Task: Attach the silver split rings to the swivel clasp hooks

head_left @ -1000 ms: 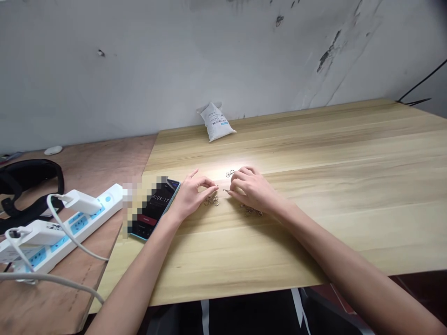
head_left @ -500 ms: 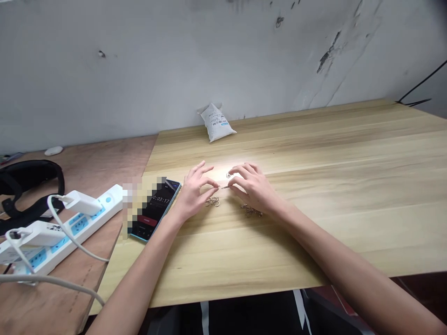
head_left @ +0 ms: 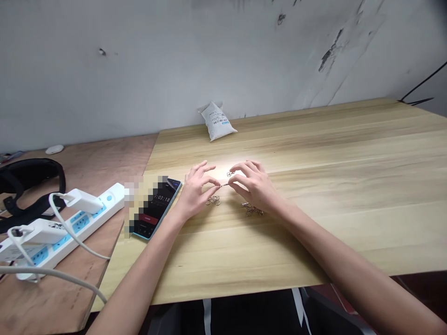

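Observation:
My left hand [head_left: 199, 188] is closed in a pinch, thumb against index finger, with its other fingers raised. Facing it, my right hand [head_left: 253, 186] pinches too. A small metal piece [head_left: 224, 185], thin and seen nearly edge-on, bridges the two sets of fingertips; its exact shape is too small to tell. Several metal rings [head_left: 213, 200] lie on the table just below my left fingers. Under my right palm is a small heap of metal clasps or links [head_left: 253, 210], partly covered by the hand. Beyond the right fingertips rests another small metal ring piece [head_left: 229, 174].
A phone [head_left: 157, 209] showing a running timer lies left of my left hand. A white plastic packet [head_left: 218, 122] stands near the wall. On the left, a power strip [head_left: 78, 223] with plugged chargers, cables and a black strap-like object [head_left: 33, 186] lie on a brown board.
My fingertips have drawn slightly closer, and the gap between the metal pieces they pinch has narrowed. The phone's timer moved on by a second. The view shifted a little.

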Demonstrator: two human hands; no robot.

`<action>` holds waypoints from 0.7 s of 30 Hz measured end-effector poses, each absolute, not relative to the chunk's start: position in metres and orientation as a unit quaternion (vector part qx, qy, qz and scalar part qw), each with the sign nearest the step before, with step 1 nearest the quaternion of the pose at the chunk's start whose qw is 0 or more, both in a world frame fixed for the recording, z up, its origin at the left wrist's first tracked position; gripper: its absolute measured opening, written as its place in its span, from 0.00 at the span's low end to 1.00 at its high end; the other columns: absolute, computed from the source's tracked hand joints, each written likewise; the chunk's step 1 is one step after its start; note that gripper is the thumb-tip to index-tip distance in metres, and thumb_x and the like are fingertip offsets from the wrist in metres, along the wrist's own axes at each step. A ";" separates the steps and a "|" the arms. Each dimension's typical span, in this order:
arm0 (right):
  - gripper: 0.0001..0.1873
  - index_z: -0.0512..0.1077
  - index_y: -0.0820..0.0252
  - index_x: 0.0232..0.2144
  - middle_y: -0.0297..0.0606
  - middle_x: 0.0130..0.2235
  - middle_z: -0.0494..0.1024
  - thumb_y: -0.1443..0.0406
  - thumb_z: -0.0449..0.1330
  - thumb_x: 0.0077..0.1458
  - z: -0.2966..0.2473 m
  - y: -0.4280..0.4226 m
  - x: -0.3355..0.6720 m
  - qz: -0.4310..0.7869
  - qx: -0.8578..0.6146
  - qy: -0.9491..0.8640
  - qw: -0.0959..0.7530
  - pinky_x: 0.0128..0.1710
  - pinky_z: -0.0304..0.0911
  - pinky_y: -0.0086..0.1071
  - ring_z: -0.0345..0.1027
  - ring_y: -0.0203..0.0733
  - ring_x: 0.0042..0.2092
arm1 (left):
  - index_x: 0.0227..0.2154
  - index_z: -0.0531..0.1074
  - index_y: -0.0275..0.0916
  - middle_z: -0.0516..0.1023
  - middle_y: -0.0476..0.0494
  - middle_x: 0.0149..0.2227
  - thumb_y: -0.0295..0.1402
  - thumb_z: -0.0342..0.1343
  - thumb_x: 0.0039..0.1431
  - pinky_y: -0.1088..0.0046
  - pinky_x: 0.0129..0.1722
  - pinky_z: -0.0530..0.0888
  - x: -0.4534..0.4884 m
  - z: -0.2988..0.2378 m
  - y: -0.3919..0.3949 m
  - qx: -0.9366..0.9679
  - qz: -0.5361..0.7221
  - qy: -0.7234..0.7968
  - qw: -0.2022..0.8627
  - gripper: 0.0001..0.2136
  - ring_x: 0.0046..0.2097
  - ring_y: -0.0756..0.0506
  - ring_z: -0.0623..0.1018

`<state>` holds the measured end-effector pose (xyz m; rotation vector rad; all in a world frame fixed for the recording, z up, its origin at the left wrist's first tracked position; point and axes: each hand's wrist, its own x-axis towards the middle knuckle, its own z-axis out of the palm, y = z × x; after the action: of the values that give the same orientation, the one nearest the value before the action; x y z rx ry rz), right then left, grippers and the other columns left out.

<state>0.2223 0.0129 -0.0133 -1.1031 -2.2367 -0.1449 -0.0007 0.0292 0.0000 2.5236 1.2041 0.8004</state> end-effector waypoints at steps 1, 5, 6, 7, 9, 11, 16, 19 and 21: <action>0.08 0.74 0.53 0.36 0.40 0.48 0.76 0.65 0.54 0.64 -0.013 0.013 0.222 -0.057 -0.421 -0.849 0.315 0.58 0.53 0.46 0.67 0.45 0.49 | 0.35 0.77 0.45 0.71 0.45 0.59 0.32 0.58 0.62 0.47 0.63 0.58 -0.001 0.000 0.029 0.861 0.273 0.413 0.116 0.03 0.67 0.39 0.59; 0.08 0.74 0.54 0.36 0.42 0.51 0.75 0.64 0.55 0.64 -0.013 0.013 0.222 -0.079 -0.417 -0.849 0.315 0.61 0.51 0.49 0.64 0.47 0.57 | 0.35 0.77 0.45 0.70 0.45 0.59 0.33 0.58 0.62 0.47 0.63 0.58 0.000 0.002 0.028 0.862 0.271 0.414 0.111 0.03 0.68 0.39 0.58; 0.08 0.74 0.54 0.35 0.42 0.53 0.75 0.64 0.55 0.64 -0.014 0.013 0.222 -0.085 -0.414 -0.848 0.318 0.62 0.51 0.50 0.61 0.48 0.60 | 0.35 0.77 0.45 0.70 0.45 0.60 0.33 0.58 0.62 0.47 0.63 0.58 0.000 0.003 0.027 0.862 0.271 0.414 0.107 0.04 0.68 0.39 0.57; 0.07 0.74 0.54 0.35 0.42 0.54 0.74 0.65 0.55 0.64 -0.014 0.013 0.222 -0.089 -0.413 -0.848 0.321 0.62 0.50 0.51 0.58 0.49 0.62 | 0.35 0.77 0.45 0.69 0.45 0.60 0.33 0.58 0.62 0.46 0.63 0.57 0.001 0.004 0.027 0.862 0.273 0.415 0.101 0.04 0.68 0.39 0.57; 0.06 0.74 0.54 0.35 0.42 0.58 0.71 0.65 0.56 0.63 -0.013 0.012 0.222 -0.091 -0.415 -0.846 0.322 0.63 0.49 0.55 0.52 0.52 0.66 | 0.34 0.78 0.45 0.69 0.44 0.60 0.33 0.58 0.62 0.45 0.64 0.56 0.001 0.005 0.026 0.859 0.277 0.422 0.089 0.04 0.68 0.39 0.56; 0.05 0.74 0.54 0.35 0.41 0.61 0.68 0.65 0.57 0.62 -0.012 0.011 0.222 -0.091 -0.421 -0.845 0.318 0.62 0.48 0.58 0.47 0.54 0.68 | 0.34 0.78 0.45 0.69 0.44 0.60 0.34 0.58 0.61 0.44 0.64 0.55 0.002 0.006 0.026 0.855 0.280 0.429 0.080 0.03 0.69 0.38 0.55; 0.06 0.74 0.54 0.35 0.41 0.63 0.66 0.64 0.57 0.62 -0.013 0.012 0.221 -0.093 -0.422 -0.847 0.308 0.63 0.47 0.61 0.45 0.55 0.69 | 0.34 0.78 0.45 0.68 0.44 0.61 0.33 0.58 0.62 0.43 0.65 0.54 0.002 0.007 0.026 0.856 0.276 0.429 0.080 0.04 0.69 0.38 0.55; 0.06 0.74 0.54 0.34 0.42 0.62 0.66 0.64 0.57 0.62 -0.014 0.012 0.221 -0.095 -0.422 -0.847 0.308 0.63 0.47 0.61 0.46 0.55 0.69 | 0.34 0.78 0.45 0.68 0.44 0.61 0.33 0.59 0.61 0.43 0.64 0.54 0.003 0.007 0.025 0.857 0.276 0.428 0.082 0.03 0.69 0.38 0.55; 0.06 0.74 0.54 0.34 0.42 0.62 0.67 0.64 0.57 0.62 -0.014 0.011 0.221 -0.096 -0.419 -0.849 0.309 0.63 0.47 0.61 0.47 0.55 0.68 | 0.33 0.78 0.45 0.68 0.44 0.61 0.33 0.59 0.61 0.43 0.64 0.54 0.004 0.007 0.025 0.857 0.275 0.428 0.081 0.03 0.69 0.38 0.55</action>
<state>0.2208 0.0113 -0.0136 -1.1068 -2.2431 -0.2550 0.0036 0.0247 0.0074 2.5610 1.2797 0.8233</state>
